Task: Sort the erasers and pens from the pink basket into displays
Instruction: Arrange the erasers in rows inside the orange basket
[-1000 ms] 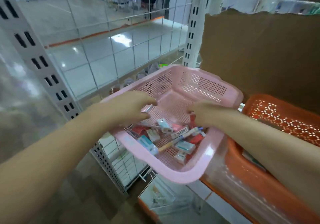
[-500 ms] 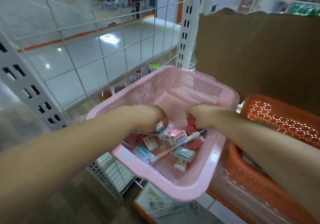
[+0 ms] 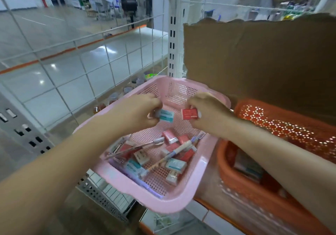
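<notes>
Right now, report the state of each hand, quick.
The left hand is closed, pinching a teal eraser.
The right hand is closed, pinching a red eraser.

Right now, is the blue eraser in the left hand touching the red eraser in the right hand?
Apart. The head view shows pink basket mesh between the blue eraser and the red eraser.

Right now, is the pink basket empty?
Not empty: erasers and pens lie loose inside the pink basket.

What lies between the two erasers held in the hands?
Nothing: the head view shows a bare gap between the blue eraser and the red eraser, with the pink basket behind.
</notes>
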